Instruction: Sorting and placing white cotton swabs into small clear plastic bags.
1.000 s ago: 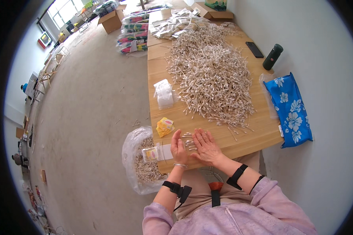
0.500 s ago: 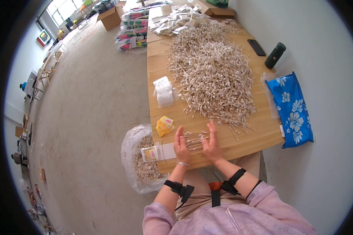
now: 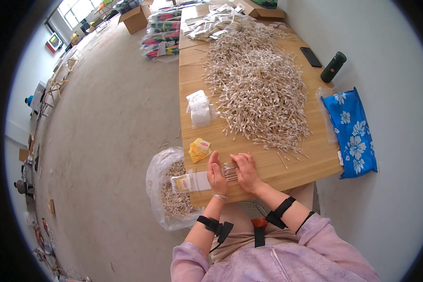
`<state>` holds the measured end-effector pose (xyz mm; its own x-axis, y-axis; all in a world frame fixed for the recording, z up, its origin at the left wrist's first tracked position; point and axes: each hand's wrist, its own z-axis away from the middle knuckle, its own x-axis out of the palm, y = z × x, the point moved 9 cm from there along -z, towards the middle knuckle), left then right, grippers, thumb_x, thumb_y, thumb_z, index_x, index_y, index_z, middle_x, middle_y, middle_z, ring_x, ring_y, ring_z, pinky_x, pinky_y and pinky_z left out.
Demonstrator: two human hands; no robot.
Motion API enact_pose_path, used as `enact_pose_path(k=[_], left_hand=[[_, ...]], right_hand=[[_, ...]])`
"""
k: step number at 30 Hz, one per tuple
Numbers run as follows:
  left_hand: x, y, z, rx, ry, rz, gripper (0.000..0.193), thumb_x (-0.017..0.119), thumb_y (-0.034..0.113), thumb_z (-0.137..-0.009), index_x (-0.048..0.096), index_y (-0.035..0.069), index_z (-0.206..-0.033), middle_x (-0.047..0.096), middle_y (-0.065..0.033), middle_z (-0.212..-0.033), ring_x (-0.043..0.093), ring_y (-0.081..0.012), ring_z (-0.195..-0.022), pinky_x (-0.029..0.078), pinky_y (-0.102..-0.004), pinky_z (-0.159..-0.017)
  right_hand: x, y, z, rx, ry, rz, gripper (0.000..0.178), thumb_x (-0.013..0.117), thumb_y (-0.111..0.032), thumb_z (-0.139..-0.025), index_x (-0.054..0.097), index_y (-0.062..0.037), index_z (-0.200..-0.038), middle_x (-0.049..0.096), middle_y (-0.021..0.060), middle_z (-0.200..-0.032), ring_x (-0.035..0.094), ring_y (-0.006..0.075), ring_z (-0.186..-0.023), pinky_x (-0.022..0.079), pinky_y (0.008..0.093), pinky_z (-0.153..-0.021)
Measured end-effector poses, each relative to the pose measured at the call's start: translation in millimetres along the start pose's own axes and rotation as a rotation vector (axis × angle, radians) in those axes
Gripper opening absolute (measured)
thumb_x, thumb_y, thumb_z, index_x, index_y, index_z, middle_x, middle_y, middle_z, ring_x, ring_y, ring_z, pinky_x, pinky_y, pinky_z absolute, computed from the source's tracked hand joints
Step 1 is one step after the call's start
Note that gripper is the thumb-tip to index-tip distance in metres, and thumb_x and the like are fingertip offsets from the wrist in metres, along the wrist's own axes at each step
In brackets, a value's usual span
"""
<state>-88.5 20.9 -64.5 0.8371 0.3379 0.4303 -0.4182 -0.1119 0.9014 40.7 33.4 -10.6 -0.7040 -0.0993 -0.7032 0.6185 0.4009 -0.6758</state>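
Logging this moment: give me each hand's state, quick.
Left hand: open, beside the row of cotton swabs.
Right hand: at their right ends; whether it grips cannot be told.

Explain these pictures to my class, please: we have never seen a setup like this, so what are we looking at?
There is no robot here, only a person's bare hands. Every picture comes from a wide fisheye camera worn on the person's head and looking down, so straight edges bend.

On the wooden table lies a large heap of cotton swabs. To its left are some white packets and yellow cards; to its right, a phone, a dark green bottle and a blue flowered package.

Near the front edge, a small row of swabs lies between the open left hand and the right hand, whose fingers bend over one end. Whether it grips them is hard to tell.
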Motion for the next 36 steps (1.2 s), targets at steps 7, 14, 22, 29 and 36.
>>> enact_pose_path(k=[7,14,22,29,36], left_hand=[[8,-2,1,-0.028,-0.068,0.032,0.05,0.036,0.032,-0.103,0.035,-0.002,-0.14,0.038,-0.0134,-0.145,0.033,-0.0216,-0.136,0.022,-0.0341,-0.114],[14,1,1,-0.002,-0.135,-0.028,0.054,0.034,0.035,-0.103,0.031,-0.002,-0.142,0.037,-0.0141,-0.146,0.031,-0.0228,-0.137,0.021,-0.0347,-0.114],[17,2,2,-0.126,-0.088,0.088,0.055,0.034,0.036,-0.103,0.031,-0.003,-0.141,0.036,-0.0162,-0.146,0.029,-0.0233,-0.139,0.019,-0.0362,-0.115],[12,3,1,-0.096,-0.078,0.102,0.054,0.033,0.036,-0.103,0.033,-0.003,-0.141,0.036,-0.0152,-0.146,0.029,-0.023,-0.139,0.019,-0.036,-0.115],[9,7,5,-0.072,-0.058,0.097,0.054,0.034,0.037,-0.103,0.034,-0.002,-0.14,0.036,-0.0144,-0.147,0.029,-0.0224,-0.139,0.019,-0.0368,-0.115]], right_hand=[[-10,16,-1,0.133,0.189,-0.485,0.052,0.047,0.0,-0.083,0.042,-0.0007,-0.134,0.04,0.0172,-0.141,0.031,0.0345,-0.136,0.024,0.0387,-0.113],[-8,5,5,0.012,0.112,-0.279,0.059,0.049,-0.007,-0.086,0.032,0.001,-0.141,0.025,0.0188,-0.151,0.016,0.0347,-0.143,0.015,0.0423,-0.116],[19,-16,29,-0.12,-0.335,0.513,0.091,0.052,-0.058,-0.084,0.021,0.0016,-0.146,0.016,0.0201,-0.154,0.009,0.0342,-0.144,0.005,0.0462,-0.117],[26,-12,25,-0.136,-0.401,0.546,0.088,0.052,-0.055,-0.085,0.02,0.0006,-0.146,0.014,0.0207,-0.154,0.007,0.0346,-0.144,0.006,0.0467,-0.117],[-6,-6,19,-0.104,-0.098,0.268,0.083,0.055,-0.047,-0.086,0.023,0.001,-0.146,0.016,0.0215,-0.153,0.012,0.0356,-0.144,0.01,0.0483,-0.116]])
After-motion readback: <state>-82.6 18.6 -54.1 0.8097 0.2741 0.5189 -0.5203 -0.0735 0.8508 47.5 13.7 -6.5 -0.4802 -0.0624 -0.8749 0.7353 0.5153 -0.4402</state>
